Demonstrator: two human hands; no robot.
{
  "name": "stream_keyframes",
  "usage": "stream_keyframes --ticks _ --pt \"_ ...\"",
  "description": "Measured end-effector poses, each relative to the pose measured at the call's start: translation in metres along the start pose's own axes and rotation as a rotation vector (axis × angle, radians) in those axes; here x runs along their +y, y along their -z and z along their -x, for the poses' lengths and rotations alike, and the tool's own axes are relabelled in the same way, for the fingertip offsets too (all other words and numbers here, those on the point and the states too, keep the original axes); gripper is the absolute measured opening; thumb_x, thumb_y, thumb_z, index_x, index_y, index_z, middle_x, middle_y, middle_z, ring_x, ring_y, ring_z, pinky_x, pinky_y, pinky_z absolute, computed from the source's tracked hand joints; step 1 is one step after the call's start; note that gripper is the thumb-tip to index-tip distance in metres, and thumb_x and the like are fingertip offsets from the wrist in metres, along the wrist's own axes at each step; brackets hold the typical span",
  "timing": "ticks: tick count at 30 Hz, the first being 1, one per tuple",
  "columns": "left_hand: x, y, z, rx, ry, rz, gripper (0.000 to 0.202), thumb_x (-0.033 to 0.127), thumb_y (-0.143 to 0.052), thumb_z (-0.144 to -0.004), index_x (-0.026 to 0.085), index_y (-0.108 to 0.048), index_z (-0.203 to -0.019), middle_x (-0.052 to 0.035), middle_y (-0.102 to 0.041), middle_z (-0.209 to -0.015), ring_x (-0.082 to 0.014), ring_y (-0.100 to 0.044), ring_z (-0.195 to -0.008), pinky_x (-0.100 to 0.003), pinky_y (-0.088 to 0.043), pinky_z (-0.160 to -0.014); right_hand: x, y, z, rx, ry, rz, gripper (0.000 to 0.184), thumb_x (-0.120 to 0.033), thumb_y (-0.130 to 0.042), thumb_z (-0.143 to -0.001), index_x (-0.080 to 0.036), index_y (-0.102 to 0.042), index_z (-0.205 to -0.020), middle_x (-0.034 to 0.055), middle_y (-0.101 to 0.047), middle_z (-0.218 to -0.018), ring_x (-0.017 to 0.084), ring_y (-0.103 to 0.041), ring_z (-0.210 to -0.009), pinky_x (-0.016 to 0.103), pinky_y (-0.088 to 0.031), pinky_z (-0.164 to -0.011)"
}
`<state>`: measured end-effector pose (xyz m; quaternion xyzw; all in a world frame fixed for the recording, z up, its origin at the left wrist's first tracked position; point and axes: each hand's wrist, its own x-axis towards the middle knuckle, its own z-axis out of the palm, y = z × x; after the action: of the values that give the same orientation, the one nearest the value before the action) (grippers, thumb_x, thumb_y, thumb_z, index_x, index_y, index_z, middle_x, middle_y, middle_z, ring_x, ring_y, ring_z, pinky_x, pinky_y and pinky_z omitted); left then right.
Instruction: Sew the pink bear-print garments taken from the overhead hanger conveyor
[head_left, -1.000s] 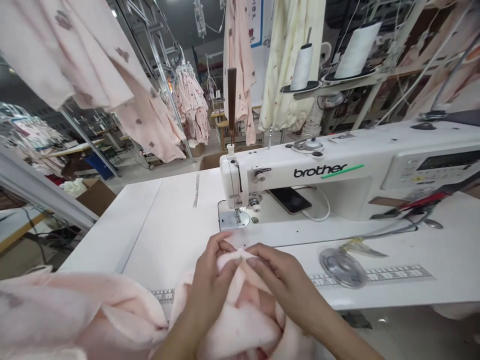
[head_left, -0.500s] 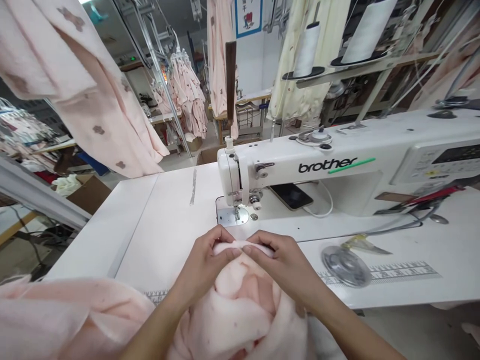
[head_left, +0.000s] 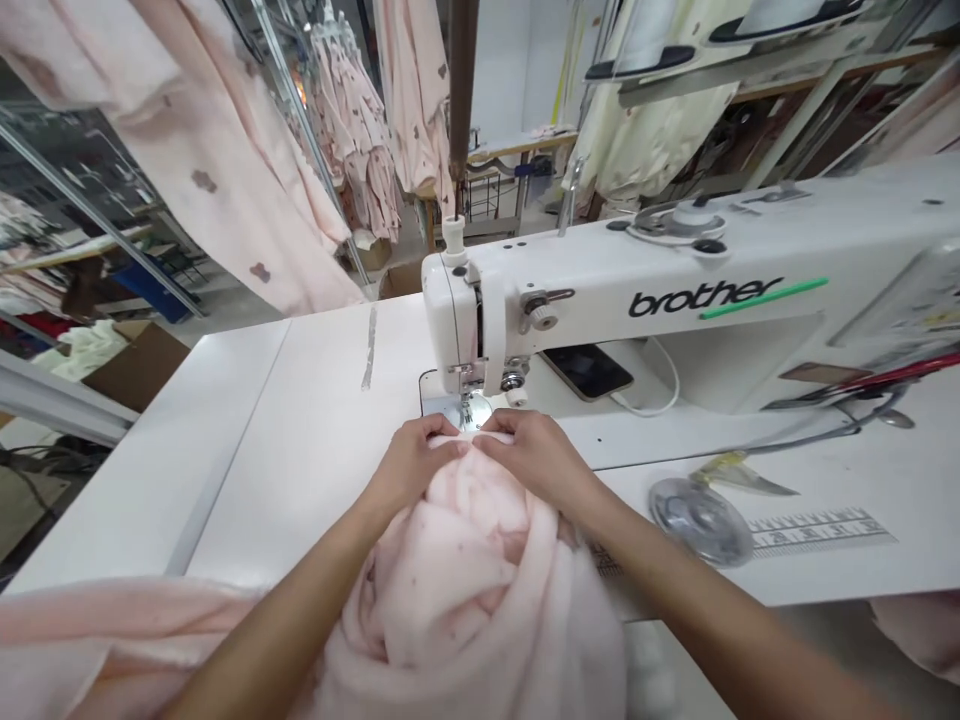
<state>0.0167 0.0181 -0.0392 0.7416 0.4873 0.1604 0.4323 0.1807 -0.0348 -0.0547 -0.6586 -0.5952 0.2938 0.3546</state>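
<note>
Both hands pinch the edge of a pale pink fleecy garment (head_left: 465,580), just in front of the sewing machine's presser foot (head_left: 466,408). My left hand (head_left: 412,455) grips the edge on the left, thumb on the near side. On the right, my right hand (head_left: 529,445) holds the same edge, its thumb almost meeting the left one. The rest of the cloth hangs in loose folds between my forearms and over the table's front. Above the fingers stands the white sewing machine (head_left: 585,290). Whether the cloth edge lies under the foot cannot be made out.
A phone (head_left: 589,370) on a white cable lies under the machine arm. To the right are a clear round disc-shaped object (head_left: 699,520), yellow-handled thread snips (head_left: 742,472) and a printed ruler strip (head_left: 821,525). Pink cloth (head_left: 255,180) hangs at the left, beyond the white table (head_left: 300,440).
My hands have moved forward with the garment edge, right up to the presser foot. The head view has tilted down and come closer to the machine.
</note>
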Motion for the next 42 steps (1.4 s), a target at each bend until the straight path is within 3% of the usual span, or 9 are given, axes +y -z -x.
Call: stream_keyframes --ticks 5,11,18,27,35,42 --pt "0.001 -0.002 -0.015 0.066 -0.041 -0.193 0.016 0.024 -0.049 -0.078 0.018 -0.064 -0.082 -0.0022 -0.057 -0.087 -0.0155 -0.051 -0.077 -0.027 -0.037 -0.072 0.005 -0.004 -0.023 -0.021 -0.095 0.166 0.01 -0.019 -0.062 -0.077 -0.019 -0.058 -0.068 -0.0019 -0.059 -0.063 0.018 -0.055 -0.068 0.023 -0.03 -0.056" --pt "0.004 -0.009 -0.033 0.149 0.03 -0.267 0.013 0.023 -0.051 -0.074 0.018 -0.063 -0.07 -0.0023 -0.064 -0.077 -0.0177 -0.056 -0.074 -0.027 -0.037 -0.065 0.018 -0.011 -0.042 -0.007 -0.138 0.301 0.006 -0.024 -0.062 -0.079 -0.019 -0.062 -0.079 0.0025 -0.064 -0.082 0.021 -0.058 -0.081 0.024 -0.035 -0.063" --pt "0.006 -0.012 -0.037 0.189 0.063 -0.324 0.016 0.022 -0.049 -0.076 0.019 -0.065 -0.079 -0.0025 -0.067 -0.087 -0.0179 -0.059 -0.079 -0.026 -0.038 -0.065 0.02 -0.011 -0.041 0.036 -0.139 0.363 0.012 -0.024 -0.057 -0.083 -0.017 -0.063 -0.091 0.0061 -0.065 -0.095 0.025 -0.058 -0.09 0.027 -0.038 -0.068" --pt "0.009 -0.013 -0.041 0.205 0.058 -0.369 0.016 0.018 -0.048 -0.076 0.019 -0.064 -0.078 -0.0026 -0.065 -0.082 -0.0186 -0.059 -0.079 -0.026 -0.037 -0.066 0.018 -0.009 -0.037 0.048 -0.123 0.376 0.01 -0.021 -0.053 -0.082 -0.019 -0.063 -0.086 0.0037 -0.065 -0.088 0.022 -0.06 -0.081 0.025 -0.037 -0.062" --pt "0.008 -0.011 -0.043 0.213 0.039 -0.366 0.011 0.017 -0.048 -0.077 0.018 -0.058 -0.077 -0.0031 -0.065 -0.086 -0.018 -0.058 -0.077 -0.026 -0.038 -0.065 0.016 -0.008 -0.037 0.08 -0.06 0.406 0.009 -0.019 -0.054 -0.081 -0.02 -0.062 -0.085 0.0015 -0.062 -0.07 0.019 -0.058 -0.065 0.025 -0.031 -0.053" --pt "0.008 -0.011 -0.045 0.21 0.034 -0.388 0.01 0.018 -0.047 -0.078 0.018 -0.057 -0.078 -0.0041 -0.065 -0.086 -0.0196 -0.059 -0.081 -0.026 -0.037 -0.065 0.017 -0.012 -0.037 0.099 -0.063 0.429 0.009 -0.016 -0.053 -0.081 -0.019 -0.062 -0.085 0.0012 -0.061 -0.069 0.019 -0.056 -0.064 0.025 -0.027 -0.051"
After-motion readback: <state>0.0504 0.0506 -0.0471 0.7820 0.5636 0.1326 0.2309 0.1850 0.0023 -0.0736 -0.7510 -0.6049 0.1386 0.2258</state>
